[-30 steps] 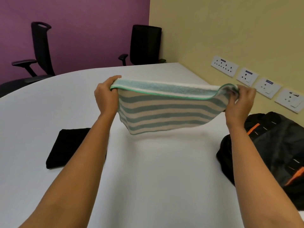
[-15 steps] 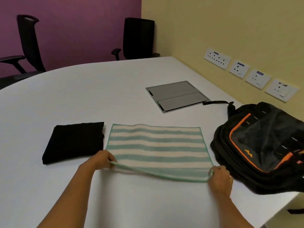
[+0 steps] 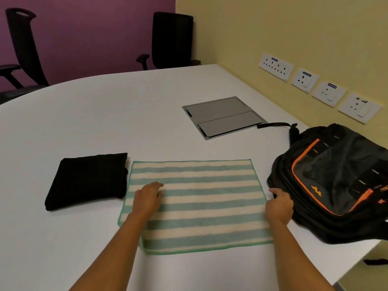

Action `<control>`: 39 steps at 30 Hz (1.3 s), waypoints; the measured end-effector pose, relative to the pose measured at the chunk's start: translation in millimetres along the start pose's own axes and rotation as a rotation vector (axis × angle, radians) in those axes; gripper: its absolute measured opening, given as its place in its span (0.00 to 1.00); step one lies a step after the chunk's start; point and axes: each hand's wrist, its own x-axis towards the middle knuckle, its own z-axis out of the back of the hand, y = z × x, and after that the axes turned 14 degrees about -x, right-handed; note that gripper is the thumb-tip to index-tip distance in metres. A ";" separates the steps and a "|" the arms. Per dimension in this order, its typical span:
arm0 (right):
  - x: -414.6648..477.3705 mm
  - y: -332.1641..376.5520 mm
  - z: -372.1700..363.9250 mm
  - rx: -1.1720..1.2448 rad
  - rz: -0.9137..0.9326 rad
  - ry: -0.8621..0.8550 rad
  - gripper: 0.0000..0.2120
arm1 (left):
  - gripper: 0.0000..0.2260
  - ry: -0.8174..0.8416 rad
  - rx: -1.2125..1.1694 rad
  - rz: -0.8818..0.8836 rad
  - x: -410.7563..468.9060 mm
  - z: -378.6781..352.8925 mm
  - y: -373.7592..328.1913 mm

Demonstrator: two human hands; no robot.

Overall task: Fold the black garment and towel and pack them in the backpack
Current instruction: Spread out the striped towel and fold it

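A green-and-cream striped towel [image 3: 201, 202] lies flat on the white table [image 3: 105, 114], folded into a rectangle. My left hand [image 3: 148, 198] rests palm-down on its left part, fingers spread. My right hand [image 3: 279, 204] sits at the towel's right edge, fingers curled loosely beside it, and I cannot tell whether it grips the edge. A folded black garment [image 3: 88, 179] lies just left of the towel, touching it. A black backpack with orange trim [image 3: 340, 181] lies on its back at the right, close to my right hand.
A grey flip-lid cable box [image 3: 222, 117] is set into the table behind the towel, with a backpack strap [image 3: 275, 124] reaching to it. Wall sockets [image 3: 315, 87] line the yellow wall on the right. Two black office chairs [image 3: 172, 38] stand at the far side. The table edge runs near right.
The towel was held up in the air, then lowered onto the table. My hands let go of its near corners and moved forward onto its left part and right edge.
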 end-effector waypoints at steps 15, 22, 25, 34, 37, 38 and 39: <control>6.3 0.4 -31.9 -0.162 -0.078 0.074 0.13 | 0.46 -0.052 0.113 0.151 -28.0 -51.2 44.9; 7.1 15.8 -16.8 -0.185 -0.114 0.036 0.13 | 0.43 -0.081 0.069 0.148 -43.3 -50.0 56.9; 2.5 39.4 -7.0 -0.149 -0.026 0.045 0.14 | 0.43 -0.034 0.088 0.131 -45.1 -48.5 56.7; -63.1 158.0 37.3 -0.169 0.513 0.149 0.15 | 0.42 -0.039 -0.043 0.044 -41.3 -29.1 44.6; -111.3 195.8 18.9 -0.115 0.665 0.256 0.14 | 0.24 -0.230 -0.450 0.094 -30.1 -8.2 17.7; -127.5 204.7 8.1 -0.095 0.690 0.313 0.14 | 0.21 -0.261 -0.620 0.158 -23.0 0.4 10.5; -142.4 210.7 -4.0 -0.078 0.706 0.378 0.14 | 0.19 -0.264 -0.783 0.230 -15.2 9.8 4.4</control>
